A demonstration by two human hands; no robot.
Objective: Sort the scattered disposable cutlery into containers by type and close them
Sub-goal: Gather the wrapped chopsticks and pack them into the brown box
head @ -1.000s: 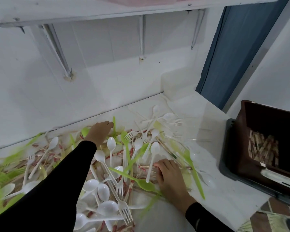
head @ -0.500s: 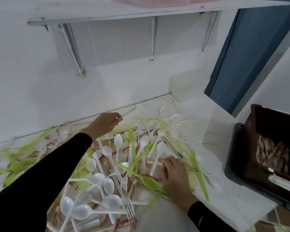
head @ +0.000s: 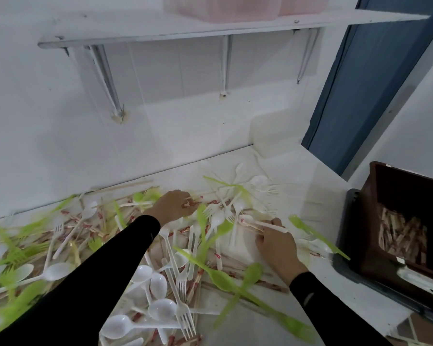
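On the counter point(head: 301, 171), white and green cutlery point(head: 202, 219), left fingers point(head: 179, 196) gripping wrapped sticks point(head: 190, 203), right fingers point(head: 277, 223) pinching spoon point(head: 261, 223)

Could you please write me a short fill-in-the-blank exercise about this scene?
Both sleeves are ___. The brown container stands to the ___ of the right hand. The plastic spoons are white or ___. The boxes on the shelf are ___.
Missing words: black, right, green, pink.

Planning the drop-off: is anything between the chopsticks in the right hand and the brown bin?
Nothing visible blocks the way. Between the right hand gripping chopsticks and the open-topped brown bin, only a green fork lies flat on the counter.
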